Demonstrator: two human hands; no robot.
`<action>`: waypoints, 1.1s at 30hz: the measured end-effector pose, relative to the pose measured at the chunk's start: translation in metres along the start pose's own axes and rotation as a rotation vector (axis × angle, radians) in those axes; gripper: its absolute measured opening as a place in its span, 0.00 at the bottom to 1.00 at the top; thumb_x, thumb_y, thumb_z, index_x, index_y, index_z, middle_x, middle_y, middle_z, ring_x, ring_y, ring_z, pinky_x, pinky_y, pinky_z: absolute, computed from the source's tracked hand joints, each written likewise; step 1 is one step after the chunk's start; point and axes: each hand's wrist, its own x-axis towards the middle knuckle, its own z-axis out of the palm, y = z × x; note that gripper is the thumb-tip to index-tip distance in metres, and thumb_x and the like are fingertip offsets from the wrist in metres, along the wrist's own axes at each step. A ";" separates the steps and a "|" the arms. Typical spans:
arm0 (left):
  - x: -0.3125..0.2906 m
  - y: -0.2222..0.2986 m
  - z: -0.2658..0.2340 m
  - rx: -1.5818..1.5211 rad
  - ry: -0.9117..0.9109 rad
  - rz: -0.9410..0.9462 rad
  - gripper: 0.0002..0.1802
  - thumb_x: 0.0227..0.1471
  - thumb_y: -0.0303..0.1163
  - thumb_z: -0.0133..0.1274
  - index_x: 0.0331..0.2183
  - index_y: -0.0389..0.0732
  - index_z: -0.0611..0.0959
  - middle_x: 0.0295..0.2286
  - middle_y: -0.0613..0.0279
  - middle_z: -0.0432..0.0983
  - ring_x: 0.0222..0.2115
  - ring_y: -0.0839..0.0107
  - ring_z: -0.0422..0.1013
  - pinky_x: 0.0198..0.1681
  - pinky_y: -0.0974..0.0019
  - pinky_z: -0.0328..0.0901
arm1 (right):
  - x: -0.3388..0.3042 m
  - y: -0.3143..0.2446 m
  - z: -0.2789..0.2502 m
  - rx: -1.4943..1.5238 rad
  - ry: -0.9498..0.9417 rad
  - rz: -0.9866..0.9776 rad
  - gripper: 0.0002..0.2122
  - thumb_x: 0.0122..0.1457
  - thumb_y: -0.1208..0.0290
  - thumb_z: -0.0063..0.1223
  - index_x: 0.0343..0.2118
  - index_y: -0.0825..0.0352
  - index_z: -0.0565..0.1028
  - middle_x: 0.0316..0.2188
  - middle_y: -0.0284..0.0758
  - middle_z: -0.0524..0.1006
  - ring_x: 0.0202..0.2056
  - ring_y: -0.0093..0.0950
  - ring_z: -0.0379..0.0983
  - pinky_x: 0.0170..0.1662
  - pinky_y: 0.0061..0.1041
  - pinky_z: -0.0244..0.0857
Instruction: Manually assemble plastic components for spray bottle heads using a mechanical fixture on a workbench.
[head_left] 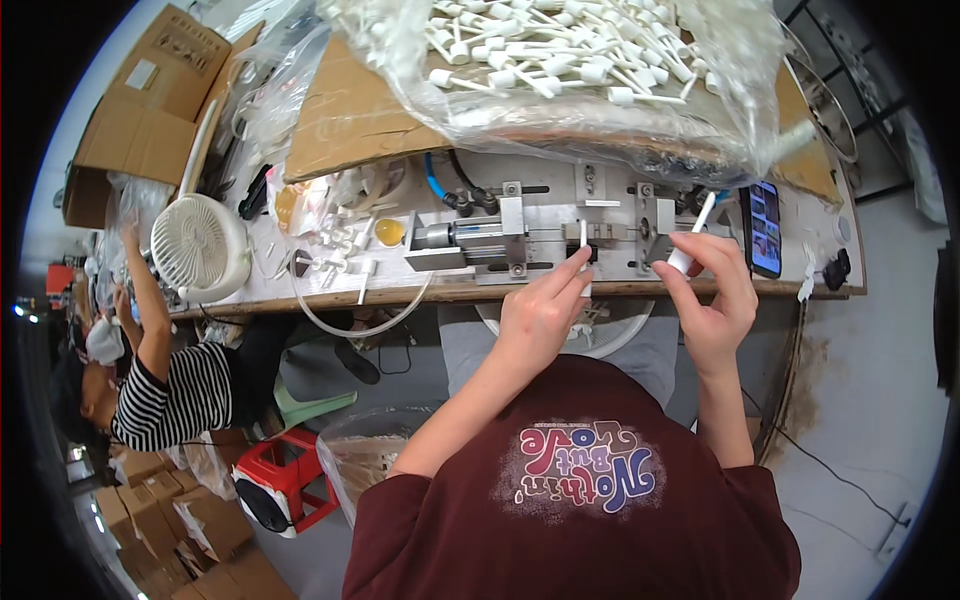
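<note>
My left hand (540, 315) is closed at the front of a metal clamping fixture (480, 240) on the bench. Its fingertips grip a slim white plastic part (584, 234) standing upright by the fixture's middle; the fingers hide much of it. To the right, my right hand (722, 300) pinches another white plastic piece between thumb and fingers. This piece is a capped stem (705, 215), its wide cap end low in the grip and its thin stem tilted up to the right. A metal block at the fixture's right end lies just beside these fingers.
A plastic-lined cardboard tray (350, 110) heaped with white capped stems spans the back. A phone (765, 230) stands at the right. Left are a white fan (200, 248), loose white parts (345, 240) and a hose loop (350, 330). A person in stripes (180, 400) works far left.
</note>
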 end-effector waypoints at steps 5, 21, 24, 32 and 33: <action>0.003 0.005 0.013 0.195 -0.021 -0.013 0.18 0.38 0.28 0.66 0.37 0.40 0.85 0.48 0.64 0.78 0.28 0.67 0.78 0.31 0.66 0.71 | -0.008 -0.001 -0.001 0.029 -0.036 0.038 0.16 0.45 0.82 0.67 0.39 0.67 0.81 0.37 0.35 0.79 0.34 0.25 0.75 0.31 0.20 0.69; 0.014 -0.004 0.004 0.181 -0.001 0.004 0.16 0.37 0.29 0.66 0.34 0.42 0.87 0.44 0.63 0.81 0.21 0.72 0.76 0.24 0.70 0.65 | -0.014 -0.010 0.012 0.102 -0.206 0.080 0.15 0.44 0.77 0.70 0.37 0.69 0.79 0.46 0.38 0.75 0.36 0.27 0.77 0.35 0.23 0.75; 0.015 -0.004 0.000 0.175 -0.022 0.014 0.17 0.37 0.29 0.65 0.36 0.42 0.87 0.45 0.63 0.81 0.20 0.71 0.75 0.24 0.70 0.65 | -0.019 -0.005 0.023 0.078 -0.183 0.012 0.15 0.43 0.77 0.69 0.36 0.69 0.79 0.45 0.38 0.76 0.38 0.32 0.76 0.37 0.27 0.73; 0.020 0.008 -0.032 -0.245 0.028 -0.148 0.14 0.47 0.22 0.65 0.39 0.37 0.86 0.36 0.57 0.82 0.25 0.78 0.75 0.26 0.74 0.69 | -0.029 0.010 0.025 0.000 -0.159 -0.070 0.15 0.43 0.76 0.67 0.36 0.69 0.78 0.45 0.38 0.76 0.39 0.36 0.76 0.38 0.29 0.73; 0.026 0.008 -0.038 -0.235 0.078 -0.113 0.13 0.47 0.21 0.64 0.39 0.36 0.86 0.36 0.57 0.82 0.27 0.76 0.76 0.28 0.74 0.69 | -0.031 0.012 0.027 -0.012 -0.170 -0.079 0.14 0.43 0.76 0.67 0.36 0.68 0.78 0.45 0.37 0.76 0.40 0.36 0.76 0.38 0.29 0.73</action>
